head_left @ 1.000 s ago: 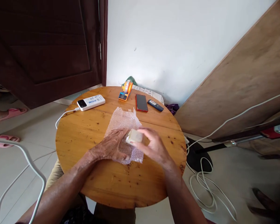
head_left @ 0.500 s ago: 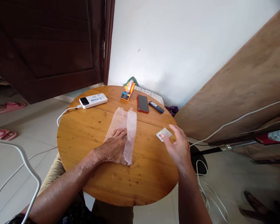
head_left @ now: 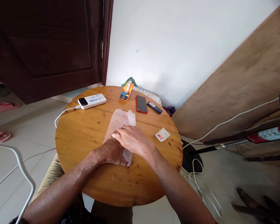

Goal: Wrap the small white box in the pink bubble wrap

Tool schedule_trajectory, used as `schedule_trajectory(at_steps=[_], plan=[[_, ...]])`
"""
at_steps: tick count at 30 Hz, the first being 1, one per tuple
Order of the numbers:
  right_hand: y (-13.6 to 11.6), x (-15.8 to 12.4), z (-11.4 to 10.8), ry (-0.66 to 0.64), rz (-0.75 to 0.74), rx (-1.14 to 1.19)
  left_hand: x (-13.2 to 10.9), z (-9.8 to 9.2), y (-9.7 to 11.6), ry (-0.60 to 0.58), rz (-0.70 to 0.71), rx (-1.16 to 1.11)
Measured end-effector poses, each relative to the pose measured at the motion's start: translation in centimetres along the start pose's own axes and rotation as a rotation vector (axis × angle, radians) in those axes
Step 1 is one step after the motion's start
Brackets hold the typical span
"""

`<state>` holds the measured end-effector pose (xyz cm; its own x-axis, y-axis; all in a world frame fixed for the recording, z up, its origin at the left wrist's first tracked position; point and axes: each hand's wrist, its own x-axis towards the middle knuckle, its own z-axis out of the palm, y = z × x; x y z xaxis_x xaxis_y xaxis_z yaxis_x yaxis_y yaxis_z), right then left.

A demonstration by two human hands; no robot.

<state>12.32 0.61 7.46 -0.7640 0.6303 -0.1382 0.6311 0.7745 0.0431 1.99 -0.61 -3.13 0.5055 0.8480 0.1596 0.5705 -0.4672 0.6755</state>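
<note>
A folded piece of bubble wrap point(head_left: 118, 119) lies on the round wooden table, with a whitish strip along its right side. Flat on its lower part rests my left hand point(head_left: 112, 148), palm down; its fingertips are mostly covered. Over those fingers and the wrap reaches my right hand point(head_left: 132, 137), its fingers extended and laid down, with no object visible in it. A small printed card point(head_left: 162, 134) with a red mark lies apart, right of both hands. Whether anything is inside the wrap cannot be seen.
Along the table's far side are a white power bank point(head_left: 93, 100) with a cable, an orange tape dispenser point(head_left: 127, 91), a red-edged phone point(head_left: 141, 104) and a dark blue device point(head_left: 154, 107). A dark door point(head_left: 60, 46) stands left. White cables point(head_left: 193, 177) lie on the floor.
My right hand has moved left from beside the card onto my left hand and the bubble wrap. The card stays on the table, fully uncovered. My left hand keeps its place.
</note>
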Motion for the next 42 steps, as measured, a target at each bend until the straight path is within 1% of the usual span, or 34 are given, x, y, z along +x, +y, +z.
schedule_trajectory(at_steps=[2,3,5,7,9,10,12,14,16,18,20,22,27,30,33,36,38,40,42], plan=[[1.2,-0.9,-0.3,-0.061,0.080,-0.038,-1.0,-1.8,-0.2,-0.049,0.062,0.001],[1.8,-1.6,-0.3,-0.089,0.145,-0.050,-1.3,-2.4,-0.2,-0.064,0.099,0.019],[2.8,-2.9,0.1,-0.126,0.310,-0.060,-1.4,-3.2,0.0,-0.115,0.172,0.104],[3.6,-4.2,1.0,-0.143,0.440,-0.052,-1.3,-3.5,0.1,-0.147,0.194,0.166],[4.2,-5.2,2.2,-0.110,0.506,-0.036,-1.2,-3.7,0.2,-0.152,0.176,0.181],[4.4,-5.6,2.8,-0.071,0.530,-0.030,-1.2,-3.7,0.3,-0.146,0.165,0.179],[4.7,-5.8,4.0,0.024,0.569,-0.024,-1.2,-3.9,0.3,-0.095,0.131,0.168],[5.0,-5.5,5.1,0.095,0.606,-0.033,-1.1,-4.0,0.1,-0.015,0.092,0.167],[5.2,-5.0,5.9,0.131,0.643,-0.060,-1.0,-4.0,-0.2,0.067,0.059,0.198],[5.3,-4.4,6.6,0.157,0.668,-0.098,-0.9,-4.0,-0.7,0.105,0.031,0.252],[5.5,-4.2,7.2,0.193,0.675,-0.138,-0.8,-4.1,-1.0,0.101,-0.003,0.312],[5.6,-4.2,7.6,0.218,0.686,-0.168,-0.9,-4.3,-1.2,0.071,-0.035,0.351],[5.9,-4.5,7.7,0.202,0.746,-0.184,-1.1,-4.7,-1.2,0.045,-0.070,0.354],[6.0,-4.5,7.7,0.200,0.775,-0.185,-1.0,-4.6,-1.3,0.070,-0.078,0.355],[5.9,-4.4,7.9,0.219,0.783,-0.195,-1.0,-4.3,-1.3,0.133,-0.076,0.361],[5.9,-4.3,8.0,0.233,0.786,-0.203,-0.9,-3.9,-0.7,0.175,0.027,0.363],[5.8,-4.3,8.1,0.236,0.791,-0.206,-0.9,-3.5,0.0,0.130,0.119,0.353],[5.8,-4.3,8.1,0.231,0.797,-0.205,-0.9,-3.0,0.8,0.031,0.190,0.338],[5.8,-4.3,8.1,0.227,0.798,-0.204,-0.9,-2.6,1.4,-0.079,0.230,0.327]])
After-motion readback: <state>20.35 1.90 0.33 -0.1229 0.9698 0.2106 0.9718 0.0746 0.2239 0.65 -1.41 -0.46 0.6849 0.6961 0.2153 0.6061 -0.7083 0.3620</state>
